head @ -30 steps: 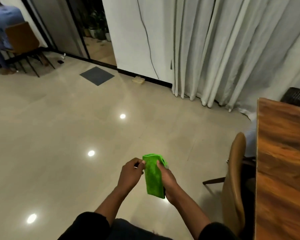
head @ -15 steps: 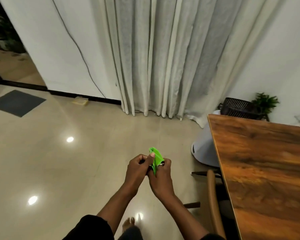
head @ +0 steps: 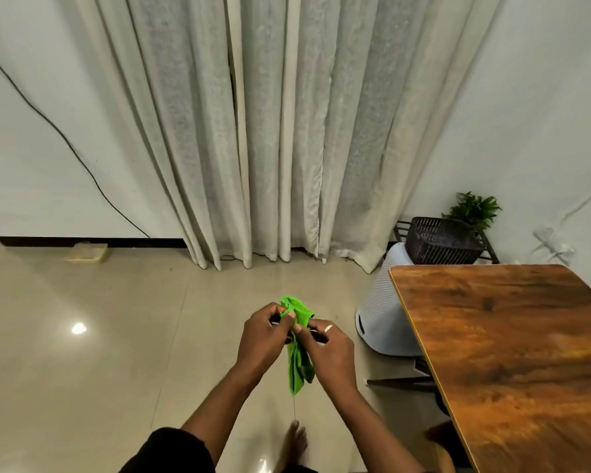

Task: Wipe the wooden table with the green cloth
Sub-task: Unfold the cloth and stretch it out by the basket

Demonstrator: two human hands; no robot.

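Note:
A bright green cloth (head: 298, 365) hangs bunched between both hands, over the floor in the lower middle of the view. My left hand (head: 264, 336) pinches its top edge from the left. My right hand (head: 328, 349), with a ring on one finger, grips it from the right. The wooden table (head: 512, 353) fills the lower right, its near corner about a forearm's length to the right of my hands. Nothing lies on the visible tabletop.
A white ribbed bin (head: 384, 312) stands against the table's far left corner, with a dark wicker basket (head: 442, 240) and a small plant (head: 475, 209) behind it. Pale curtains (head: 270, 131) hang ahead. A chair leg (head: 400, 382) shows under the table edge. My bare foot (head: 296, 438) is on the glossy floor.
The view has swung right, bringing more of the table into sight. The cloth went from a flat fold to a bunched strip hanging between my hands.

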